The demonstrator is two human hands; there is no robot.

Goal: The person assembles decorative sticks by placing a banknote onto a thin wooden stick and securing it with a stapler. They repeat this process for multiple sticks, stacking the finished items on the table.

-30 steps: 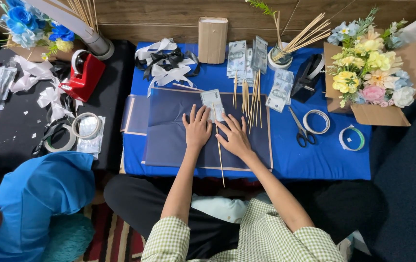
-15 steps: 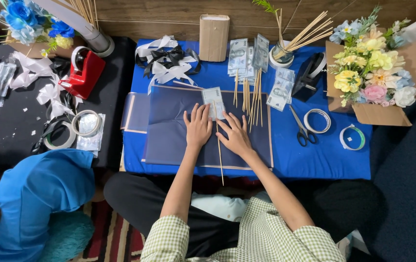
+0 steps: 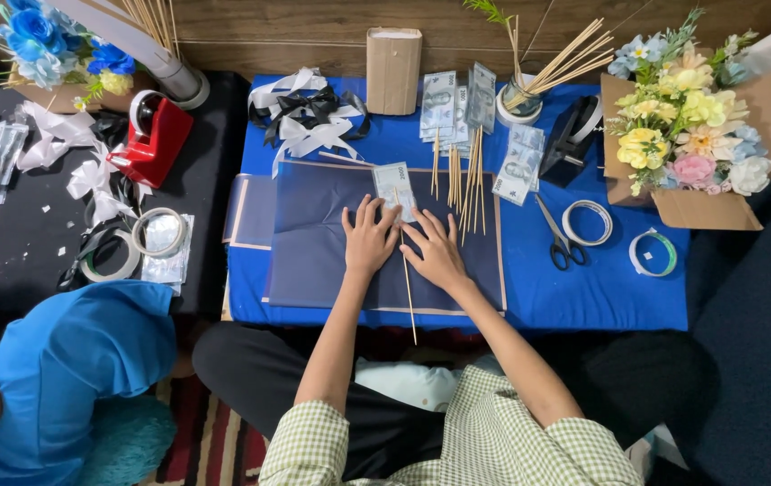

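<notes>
Both hands lie flat, fingers spread, gripping nothing: left hand [image 3: 367, 238] and right hand [image 3: 437, 252] flank the stick [image 3: 406, 279], running 12-to-6, note [image 3: 394, 186] at 12.

The worktop [image 3: 583, 297] was covered in bright blue cloth, and the wrapping sheet [image 3: 313, 243] on it was dark navy with a thin pale border. The banknote [image 3: 394, 184] was pale grey-green, on a light wooden stick [image 3: 408, 288]. The ribbons [image 3: 304, 112] were black and white. The tape dispenser [image 3: 156, 139] was red, the scissors [image 3: 561, 238] black-handled. The flowers [image 3: 687, 126] were yellow, pink, white and pale blue in a brown box. The shirt [image 3: 493, 441] was green-and-white checked.
</notes>
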